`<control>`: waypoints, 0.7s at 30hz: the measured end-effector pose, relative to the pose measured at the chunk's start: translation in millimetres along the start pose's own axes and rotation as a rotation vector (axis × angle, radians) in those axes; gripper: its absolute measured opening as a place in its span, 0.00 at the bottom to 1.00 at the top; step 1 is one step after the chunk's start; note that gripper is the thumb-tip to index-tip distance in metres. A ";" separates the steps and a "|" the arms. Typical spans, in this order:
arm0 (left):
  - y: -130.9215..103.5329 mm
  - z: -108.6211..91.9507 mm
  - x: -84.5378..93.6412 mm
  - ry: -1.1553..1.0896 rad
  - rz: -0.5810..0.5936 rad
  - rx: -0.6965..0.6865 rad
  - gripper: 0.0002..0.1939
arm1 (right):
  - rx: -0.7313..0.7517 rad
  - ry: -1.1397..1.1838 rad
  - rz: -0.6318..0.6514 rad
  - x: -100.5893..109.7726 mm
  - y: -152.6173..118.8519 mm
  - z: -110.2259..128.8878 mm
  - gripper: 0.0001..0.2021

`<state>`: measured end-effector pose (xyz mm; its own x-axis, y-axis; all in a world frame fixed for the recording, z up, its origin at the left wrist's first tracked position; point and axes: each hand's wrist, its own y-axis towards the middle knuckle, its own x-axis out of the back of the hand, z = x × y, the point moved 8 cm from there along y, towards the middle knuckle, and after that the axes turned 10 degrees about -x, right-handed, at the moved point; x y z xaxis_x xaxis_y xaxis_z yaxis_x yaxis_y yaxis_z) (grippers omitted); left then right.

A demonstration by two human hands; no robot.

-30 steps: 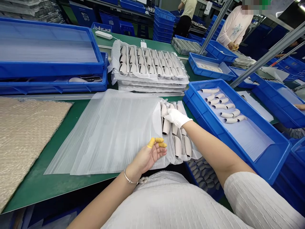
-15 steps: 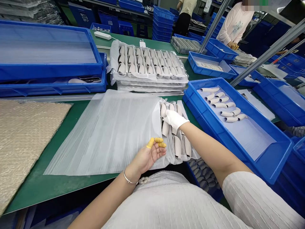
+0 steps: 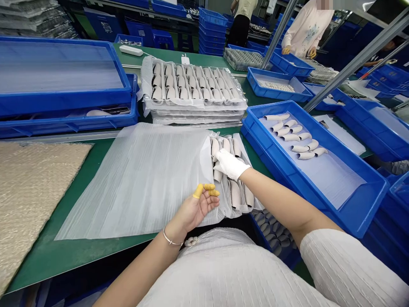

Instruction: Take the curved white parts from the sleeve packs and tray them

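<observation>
My right hand (image 3: 230, 164), in a white glove, reaches over a tray of ribbed, off-white curved pieces. Its fingers close on one ribbed curved piece (image 3: 217, 174) in the tray's left row; the fingertips are partly hidden. Other pieces (image 3: 235, 194) lie in rows beneath and beside it. My left hand (image 3: 203, 204) hovers palm up over the sheet's near right part, yellow finger cots on some digits, fingers loosely curled and apart, holding nothing. A thin white translucent sheet (image 3: 137, 179) spreads left from the tray, covering its left part.
A blue bin (image 3: 361, 213) with loose curved pieces (image 3: 290, 137) stands at right. Behind is a stack of filled trays (image 3: 194, 111); blue bins (image 3: 64, 96) sit at left above bubble wrap (image 3: 38, 187). A metal post (image 3: 358, 59) slants across the right. A co-worker (image 3: 306, 30) stands beyond.
The view has shifted slightly, moving the scene a little left. My right hand stays at the left row and my left hand keeps its pose. The co-worker's hands have moved apart.
</observation>
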<state>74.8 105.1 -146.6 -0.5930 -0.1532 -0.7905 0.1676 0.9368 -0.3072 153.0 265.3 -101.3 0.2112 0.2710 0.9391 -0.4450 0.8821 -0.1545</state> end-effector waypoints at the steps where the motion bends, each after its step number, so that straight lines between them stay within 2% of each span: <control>1: -0.4 0.1 0.3 0.003 -0.004 0.000 0.24 | -0.002 -0.006 -0.004 2.3 -0.5 0.9 0.13; 4: -1.0 -0.6 2.1 0.018 -0.024 -0.001 0.25 | -0.009 -0.018 -0.040 18.0 -4.4 0.7 0.15; 6: -0.1 -2.0 3.9 0.036 -0.042 0.000 0.25 | 0.018 0.054 -0.079 38.2 -11.1 -0.5 0.13; 9: 2.1 -2.6 6.6 0.066 -0.061 0.021 0.24 | 0.079 0.243 -0.153 82.8 -27.0 -9.1 0.08; 11: 3.0 -1.8 9.2 0.087 -0.067 0.037 0.24 | 0.030 0.313 -0.221 117.3 -37.0 -31.7 0.07; 13: 3.4 -0.2 12.8 0.105 -0.071 0.049 0.24 | -0.113 0.356 -0.304 151.2 -46.1 -73.6 0.09; 16: 4.3 1.5 18.2 0.123 -0.082 0.055 0.24 | -0.463 0.467 -0.459 190.3 -68.8 -166.3 0.11; 18: 4.6 1.6 19.8 0.124 -0.093 0.055 0.23 | -0.795 0.573 -0.609 202.1 -100.0 -234.8 0.11; 21: 3.8 0.9 18.7 0.127 -0.114 0.065 0.23 | -1.006 0.570 -0.680 200.7 -137.1 -297.6 0.09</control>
<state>65.1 105.5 -162.9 -0.7054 -0.2122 -0.6763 0.1420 0.8925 -0.4281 515.5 313.4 17.0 0.5734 -0.4271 0.6992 0.6693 0.7363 -0.0992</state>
